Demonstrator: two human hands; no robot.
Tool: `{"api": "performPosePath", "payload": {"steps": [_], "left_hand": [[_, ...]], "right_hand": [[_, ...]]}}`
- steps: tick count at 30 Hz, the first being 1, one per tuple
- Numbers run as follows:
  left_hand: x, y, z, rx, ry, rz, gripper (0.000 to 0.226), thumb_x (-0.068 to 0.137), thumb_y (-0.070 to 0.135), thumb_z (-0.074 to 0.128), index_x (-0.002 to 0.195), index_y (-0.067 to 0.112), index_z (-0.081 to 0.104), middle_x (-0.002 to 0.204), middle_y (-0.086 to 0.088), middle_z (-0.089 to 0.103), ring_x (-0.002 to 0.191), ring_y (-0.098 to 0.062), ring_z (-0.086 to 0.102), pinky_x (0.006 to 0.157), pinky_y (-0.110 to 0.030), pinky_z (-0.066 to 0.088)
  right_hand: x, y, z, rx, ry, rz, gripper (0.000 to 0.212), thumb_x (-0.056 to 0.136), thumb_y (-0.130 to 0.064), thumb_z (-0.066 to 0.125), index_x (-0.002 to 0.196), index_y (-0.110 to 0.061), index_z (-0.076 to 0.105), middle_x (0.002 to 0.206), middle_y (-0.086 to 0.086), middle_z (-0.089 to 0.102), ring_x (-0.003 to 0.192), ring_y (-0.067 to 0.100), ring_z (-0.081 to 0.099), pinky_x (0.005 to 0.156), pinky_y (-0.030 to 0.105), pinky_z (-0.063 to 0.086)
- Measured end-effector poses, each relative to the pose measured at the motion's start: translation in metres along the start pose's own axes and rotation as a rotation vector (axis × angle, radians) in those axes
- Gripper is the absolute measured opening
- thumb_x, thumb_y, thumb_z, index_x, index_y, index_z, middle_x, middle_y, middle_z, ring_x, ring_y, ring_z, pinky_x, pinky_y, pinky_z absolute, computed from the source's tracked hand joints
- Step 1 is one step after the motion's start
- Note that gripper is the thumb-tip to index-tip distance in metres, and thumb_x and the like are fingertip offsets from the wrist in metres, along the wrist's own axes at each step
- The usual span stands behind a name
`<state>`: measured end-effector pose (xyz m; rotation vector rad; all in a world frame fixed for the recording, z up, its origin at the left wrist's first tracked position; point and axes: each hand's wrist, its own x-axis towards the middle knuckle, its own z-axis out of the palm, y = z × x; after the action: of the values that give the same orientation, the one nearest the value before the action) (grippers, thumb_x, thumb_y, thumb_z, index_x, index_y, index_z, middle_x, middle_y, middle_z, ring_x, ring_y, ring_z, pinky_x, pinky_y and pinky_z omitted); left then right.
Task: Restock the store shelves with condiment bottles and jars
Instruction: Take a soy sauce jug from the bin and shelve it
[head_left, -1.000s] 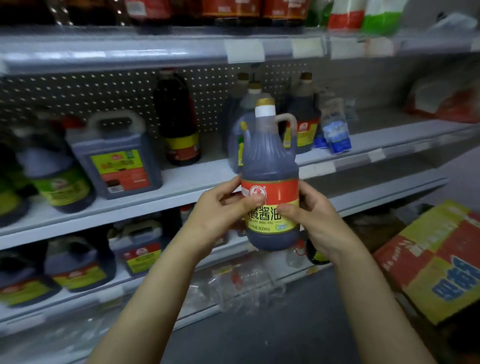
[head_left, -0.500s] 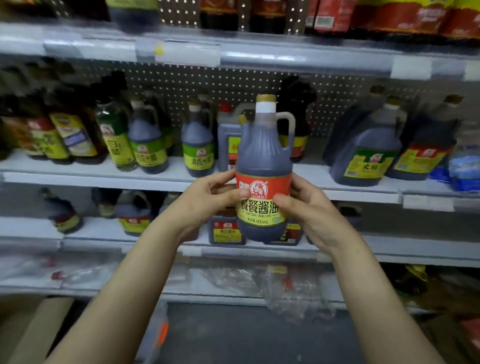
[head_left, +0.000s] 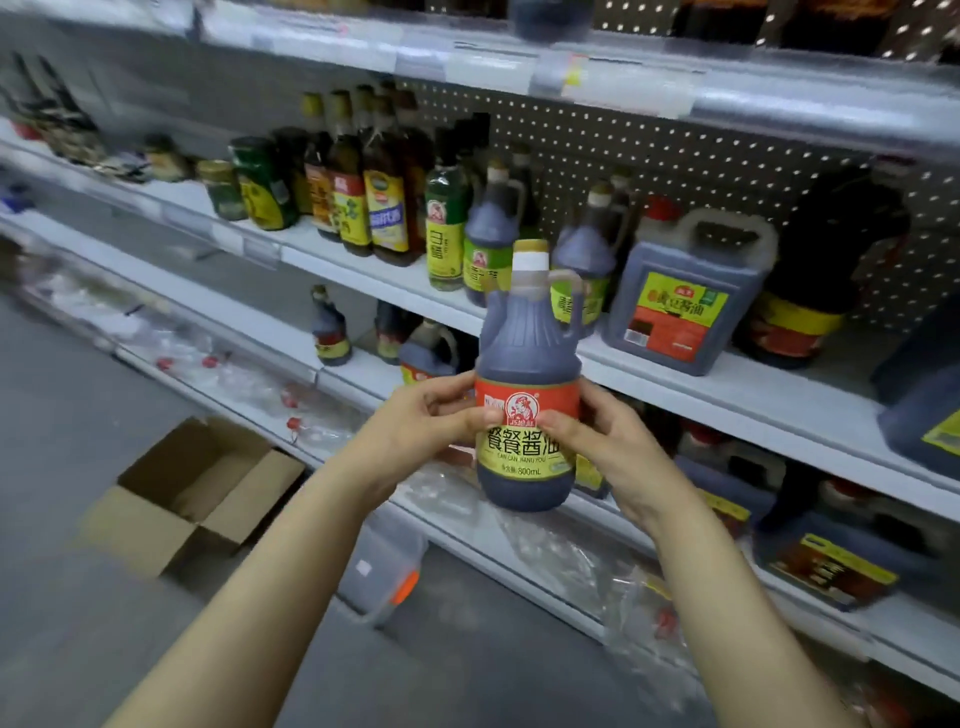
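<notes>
In the head view, a person holds a dark soy sauce bottle upright in the air in front of the store shelves, between both hands. The left hand grips its left side, fingers curled round the red-and-yellow label and thumb laid across the front. The right hand grips the right side in the same way, thumb on the label. The bottle has a gold cap, a white neck band and a loop handle on its right. It hangs clear of the middle shelf, about level with that shelf's front edge. Behind it on the shelf stand a big square jug with a red and yellow label and a green-labelled handled bottle. Further left on the same shelf stand taller bottles with yellow labels. An open cardboard box lies on the floor at lower left.
</notes>
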<state>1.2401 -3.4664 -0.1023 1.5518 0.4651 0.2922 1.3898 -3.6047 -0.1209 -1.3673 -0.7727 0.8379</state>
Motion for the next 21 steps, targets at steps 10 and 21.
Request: {"api": "performPosePath", "payload": {"steps": [10, 21], "left_hand": [[-0.058, -0.022, -0.172, 0.081, 0.083, -0.031, 0.030, 0.083, 0.026, 0.070, 0.108, 0.040, 0.064, 0.098, 0.006, 0.075, 0.089, -0.015, 0.071, 0.076, -0.028, 0.053], [-0.072, -0.056, -0.325, 0.105, -0.016, -0.133, 0.031, 0.085, 0.023, 0.068, 0.112, 0.037, 0.060, 0.094, 0.004, 0.076, 0.073, -0.005, 0.070, 0.064, -0.020, 0.052]], "right_hand": [[0.054, 0.024, 0.171, 0.045, -0.045, 0.048, 0.052, 0.067, -0.022, 0.080, 0.116, -0.014, 0.063, 0.104, 0.002, 0.074, 0.098, 0.017, 0.069, 0.077, 0.026, 0.055], [0.108, 0.068, 0.305, 0.131, -0.032, 0.193, 0.039, 0.084, -0.027, 0.066, 0.120, -0.012, 0.062, 0.117, 0.008, 0.070, 0.105, 0.020, 0.065, 0.084, 0.026, 0.051]]}}
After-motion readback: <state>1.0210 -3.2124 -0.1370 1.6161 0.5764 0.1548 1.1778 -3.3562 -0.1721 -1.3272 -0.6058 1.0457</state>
